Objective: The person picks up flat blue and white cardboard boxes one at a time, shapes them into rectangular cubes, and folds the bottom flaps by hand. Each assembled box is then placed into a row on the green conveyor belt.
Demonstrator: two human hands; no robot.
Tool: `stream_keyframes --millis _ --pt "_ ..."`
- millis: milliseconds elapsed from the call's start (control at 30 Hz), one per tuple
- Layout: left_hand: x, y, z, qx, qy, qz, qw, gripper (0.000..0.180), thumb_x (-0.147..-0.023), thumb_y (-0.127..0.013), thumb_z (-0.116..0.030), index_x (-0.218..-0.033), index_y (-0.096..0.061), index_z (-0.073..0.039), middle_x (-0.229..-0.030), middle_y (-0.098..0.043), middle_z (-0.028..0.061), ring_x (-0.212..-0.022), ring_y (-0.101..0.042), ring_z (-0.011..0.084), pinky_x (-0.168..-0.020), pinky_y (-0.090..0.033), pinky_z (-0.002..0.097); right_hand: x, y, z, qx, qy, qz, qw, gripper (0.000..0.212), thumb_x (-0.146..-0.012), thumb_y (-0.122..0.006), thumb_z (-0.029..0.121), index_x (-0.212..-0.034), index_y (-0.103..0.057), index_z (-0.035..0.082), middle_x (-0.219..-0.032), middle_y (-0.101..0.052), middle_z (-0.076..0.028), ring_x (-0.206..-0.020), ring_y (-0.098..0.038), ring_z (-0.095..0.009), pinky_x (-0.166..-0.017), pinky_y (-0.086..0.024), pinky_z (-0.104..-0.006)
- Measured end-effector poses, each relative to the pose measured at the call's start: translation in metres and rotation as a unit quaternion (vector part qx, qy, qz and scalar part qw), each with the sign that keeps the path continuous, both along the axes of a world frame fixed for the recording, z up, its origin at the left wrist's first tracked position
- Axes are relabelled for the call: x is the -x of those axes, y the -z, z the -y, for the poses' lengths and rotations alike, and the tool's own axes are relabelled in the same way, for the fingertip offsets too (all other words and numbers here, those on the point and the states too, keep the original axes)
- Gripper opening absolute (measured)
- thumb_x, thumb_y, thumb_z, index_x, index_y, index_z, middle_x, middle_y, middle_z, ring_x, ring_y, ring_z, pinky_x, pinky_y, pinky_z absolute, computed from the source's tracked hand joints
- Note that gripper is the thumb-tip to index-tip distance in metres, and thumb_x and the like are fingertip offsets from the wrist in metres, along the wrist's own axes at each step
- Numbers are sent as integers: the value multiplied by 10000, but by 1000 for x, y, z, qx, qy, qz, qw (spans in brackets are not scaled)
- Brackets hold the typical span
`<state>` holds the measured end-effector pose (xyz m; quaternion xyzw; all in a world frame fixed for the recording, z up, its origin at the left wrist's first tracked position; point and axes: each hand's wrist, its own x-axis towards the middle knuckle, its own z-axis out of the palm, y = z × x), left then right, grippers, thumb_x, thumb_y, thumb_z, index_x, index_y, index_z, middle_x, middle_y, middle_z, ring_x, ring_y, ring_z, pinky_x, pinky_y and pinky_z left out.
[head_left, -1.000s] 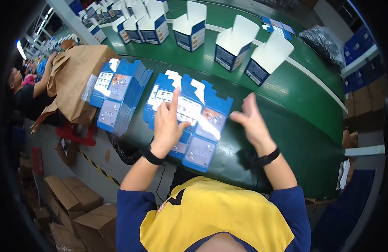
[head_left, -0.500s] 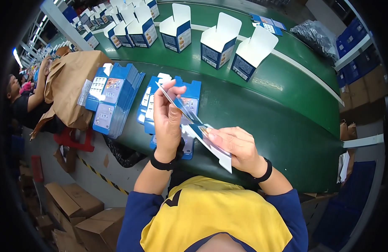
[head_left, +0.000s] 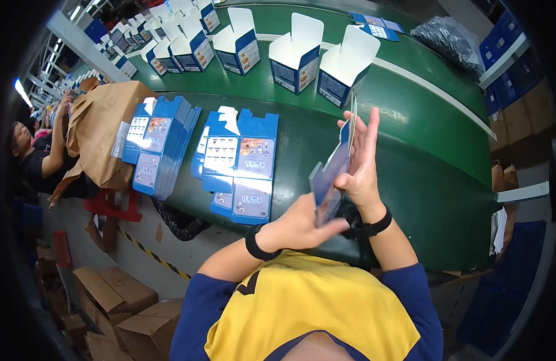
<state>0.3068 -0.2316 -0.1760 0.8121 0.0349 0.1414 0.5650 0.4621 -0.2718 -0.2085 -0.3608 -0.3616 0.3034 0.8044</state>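
A folded flat blue carton (head_left: 335, 171) is tilted almost upright between my hands, over the near part of the green work surface. My right hand (head_left: 363, 171) holds its right side, thumb on the near face and fingers stretched up behind it. At the carton's lower end is my left hand (head_left: 299, 224), its thumb pointing right and its other fingers partly hidden by the card. To the left lie several flat blue cartons (head_left: 254, 162), overlapping loosely. A taller stack of flat cartons (head_left: 160, 144) stands farther left.
Open-topped blue-and-white boxes (head_left: 296, 57) stand in a row along the green conveyor (head_left: 410, 99). A brown paper bag (head_left: 106, 120) sits at the left, with another person (head_left: 40, 153) beyond it. A clear plastic bundle (head_left: 449, 39) lies far right. Cardboard boxes (head_left: 118, 292) stand on the floor.
The carton has swung from a low slant to nearly upright and moved right. My right hand rose along its side, while my left hand came down from the upper end to the lower end.
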Motion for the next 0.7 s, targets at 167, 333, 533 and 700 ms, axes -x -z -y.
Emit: stream_keyframes --millis 167,333,533,700 --pt "13 -5 -40 -148 -73 27 986 805 -787 -677 -72 -1443 -209 -62 -1365 -377 230 -1267 -392 348 -1073 -248 417 -6 -12 20 -6 5 65 998 1511 -431 -929 387 -1458 143 106 -1424 -273 -159 -1329 -289 -254 -1087 -223 -364" --pt "3 -9 -54 -380 -118 195 897 1023 -685 -745 -36 -1472 -128 -250 -1351 -354 209 -1209 -411 399 -1064 -220 551 -10 -32 31 -22 -90 93 991 1505 -391 -942 370 -1475 68 106 -1412 -302 -134 -1301 -333 -238 -1069 -257 -353" --pt "14 2 -56 -322 -170 188 912 1156 -611 -809 -87 -1460 -73 -361 -1331 -342 195 -1176 -419 399 -1046 -245 591 4 -44 36 3 -134 1 991 1380 -463 -930 267 -1482 -16 85 -1402 -317 -115 -1279 -360 -228 -1064 -265 -344" --pt "5 -10 -61 -363 -161 166 903 1171 -587 -822 -103 -1442 -83 -409 -1313 -352 203 -1159 -427 400 -1026 -289 584 -6 -44 36 -26 -166 1 986 1264 -535 -896 260 -1471 -75 41 -1352 -394 -109 -1278 -380 -224 -1049 -291 -334"
